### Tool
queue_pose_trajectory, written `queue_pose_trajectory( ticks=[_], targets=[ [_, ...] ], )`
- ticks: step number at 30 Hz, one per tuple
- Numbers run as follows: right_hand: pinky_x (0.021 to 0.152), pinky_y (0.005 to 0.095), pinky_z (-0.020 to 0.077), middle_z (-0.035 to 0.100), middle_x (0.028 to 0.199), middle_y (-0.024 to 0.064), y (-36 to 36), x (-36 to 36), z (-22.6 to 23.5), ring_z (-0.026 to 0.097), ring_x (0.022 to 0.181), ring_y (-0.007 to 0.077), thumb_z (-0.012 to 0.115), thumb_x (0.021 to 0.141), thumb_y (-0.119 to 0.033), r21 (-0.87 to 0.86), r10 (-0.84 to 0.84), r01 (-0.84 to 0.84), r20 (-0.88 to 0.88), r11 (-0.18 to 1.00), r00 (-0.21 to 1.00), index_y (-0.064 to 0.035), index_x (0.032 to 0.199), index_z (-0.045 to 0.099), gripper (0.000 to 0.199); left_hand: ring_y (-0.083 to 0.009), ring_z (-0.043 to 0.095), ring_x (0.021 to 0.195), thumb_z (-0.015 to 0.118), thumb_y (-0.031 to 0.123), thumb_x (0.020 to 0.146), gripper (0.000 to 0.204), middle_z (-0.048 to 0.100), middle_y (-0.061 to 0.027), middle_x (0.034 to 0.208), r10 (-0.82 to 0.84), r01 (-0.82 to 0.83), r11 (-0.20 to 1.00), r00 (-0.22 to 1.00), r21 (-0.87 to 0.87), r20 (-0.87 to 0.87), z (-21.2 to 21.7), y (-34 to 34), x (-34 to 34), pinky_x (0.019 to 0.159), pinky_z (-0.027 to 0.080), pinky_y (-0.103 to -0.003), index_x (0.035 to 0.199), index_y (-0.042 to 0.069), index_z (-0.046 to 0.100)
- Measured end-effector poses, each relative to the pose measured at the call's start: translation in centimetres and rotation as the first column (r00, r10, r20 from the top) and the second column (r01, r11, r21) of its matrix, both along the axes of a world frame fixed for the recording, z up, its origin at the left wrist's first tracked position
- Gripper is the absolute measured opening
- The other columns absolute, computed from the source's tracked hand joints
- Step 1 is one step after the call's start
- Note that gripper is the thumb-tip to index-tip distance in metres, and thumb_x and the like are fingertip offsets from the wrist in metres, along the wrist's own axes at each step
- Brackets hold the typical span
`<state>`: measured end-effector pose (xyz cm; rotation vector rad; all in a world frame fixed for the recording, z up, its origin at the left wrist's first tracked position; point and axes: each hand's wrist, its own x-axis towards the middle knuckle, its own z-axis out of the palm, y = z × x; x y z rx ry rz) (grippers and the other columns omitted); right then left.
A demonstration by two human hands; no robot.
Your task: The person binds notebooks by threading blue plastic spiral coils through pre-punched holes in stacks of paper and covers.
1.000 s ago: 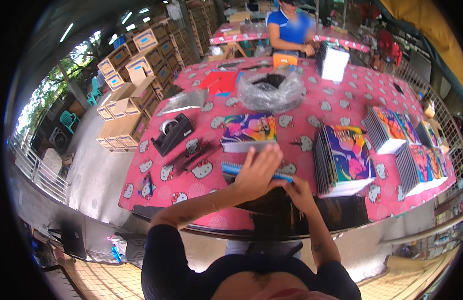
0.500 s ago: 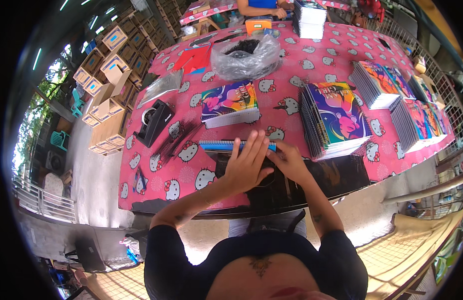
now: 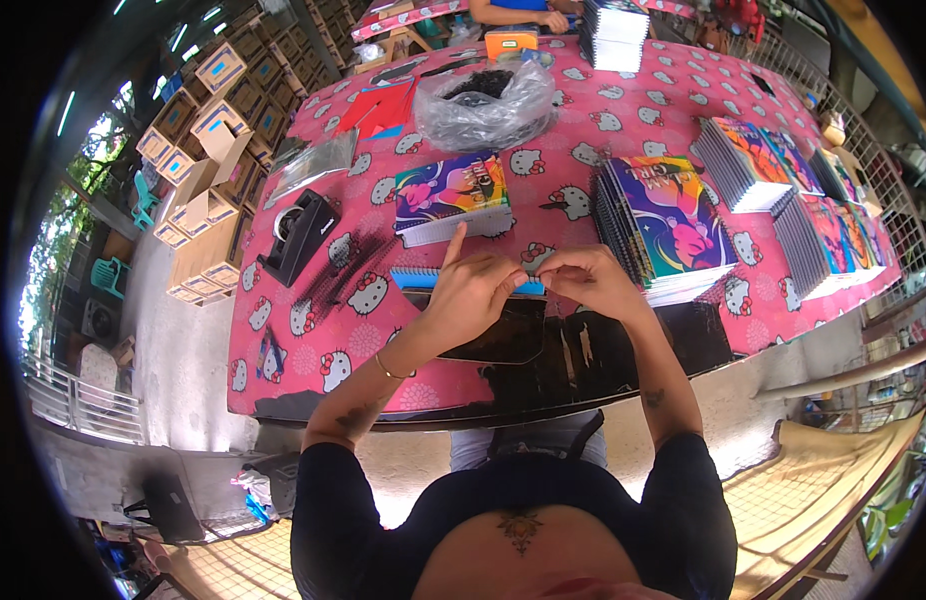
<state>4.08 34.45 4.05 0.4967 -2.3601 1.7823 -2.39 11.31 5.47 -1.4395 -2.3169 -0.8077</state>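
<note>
A blue spiral notebook [image 3: 415,279] lies in front of me, its coil edge facing away and its right part hidden by my hands. My left hand [image 3: 473,298] rests over it, the index finger stretched out and the thumb and other fingers closed at the notebook's coil edge. At the right end of that coil, my right hand [image 3: 591,282] pinches with thumb and fingertips; what lies in the pinch is too small to make out. Just beyond stands a low stack of notebooks with colourful covers [image 3: 451,195]. A taller stack of similar notebooks [image 3: 673,225] is to the right.
Several more notebook stacks [image 3: 748,160] stand at the far right. A black tape dispenser [image 3: 301,238] is on the left, near a clear plastic sleeve [image 3: 318,160]. Further back sit a plastic bag with black contents [image 3: 488,110] and red sheets [image 3: 378,108]. Another person's hand [image 3: 553,21] shows across the table.
My left hand has gone from lying flat across the notebook to curled fingers at its coil edge. My right hand has lifted slightly and pinches at the coil's right end.
</note>
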Motion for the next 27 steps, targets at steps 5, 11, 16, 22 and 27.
queue_pose_trajectory(
  ticks=[5,11,16,22,27],
  targets=[
    [0.077,0.0272,0.0577,0.071,0.089,0.0056,0.1,-0.1,0.3,0.069,0.085,0.0111,0.071,0.087,0.001,-0.054,0.064,-0.061,0.065,0.997,0.996,0.0019,0.1,0.072,0.013,-0.0282,0.069,0.086,0.066,0.02,0.096,0.015,0.069,-0.0085,0.085,-0.033,0.033,0.999,0.999,0.003,-0.017,0.3,-0.1,0.2,0.117,0.029,-0.058,0.094,0.005,0.066],
    [0.063,0.0284,0.053,0.065,0.08,0.0072,-1.0,-0.1,1.8,0.069,0.076,0.015,0.073,0.08,0.0,0.176,0.073,-0.059,-0.075,0.983,0.995,0.0014,0.088,0.064,0.012,-0.0298,0.068,0.082,0.068,0.015,0.093,0.01,0.068,-0.0087,0.081,-0.049,0.052,0.997,0.998,0.062,-0.047,-0.2,-0.7,1.2,0.106,0.042,-0.051,0.096,0.006,0.068],
    [0.059,0.0411,0.0501,0.061,0.074,0.0099,-4.4,1.0,0.3,0.064,0.069,0.0323,0.073,0.075,-0.009,0.268,-0.375,0.504,-0.412,0.821,0.83,-0.0045,0.077,0.055,0.019,-0.0322,0.068,0.087,0.066,0.004,0.089,0.015,0.069,-0.016,0.093,-0.026,0.008,0.993,0.989,-0.115,-0.149,1.6,-0.6,2.2,0.096,0.049,-0.047,0.104,0.002,0.066],
    [0.108,0.0439,0.0428,0.063,0.13,0.0198,2.3,8.7,3.8,0.058,0.124,0.0364,0.073,0.092,-0.022,-0.055,-0.738,0.836,-0.504,0.546,0.448,-0.0047,0.127,0.067,0.04,-0.0317,0.073,0.086,0.062,-0.008,0.084,0.033,0.072,-0.0184,0.109,0.042,0.108,0.845,0.963,0.524,-0.267,8.9,-1.1,-0.3,0.079,0.058,-0.043,0.115,0.001,0.062],
    [0.11,0.0366,0.0419,0.06,0.141,0.0204,16.3,11.8,-1.8,0.057,0.129,0.0253,0.07,0.095,-0.014,-0.074,-0.838,0.835,-0.098,0.545,0.537,0.0041,0.143,0.054,0.054,-0.0289,0.064,0.124,0.058,-0.007,0.086,0.041,0.068,-0.0124,0.13,-0.384,0.47,0.778,0.881,0.417,-0.276,8.7,10.7,-1.4,0.117,0.036,-0.052,0.125,0.006,0.065]
  ],
)
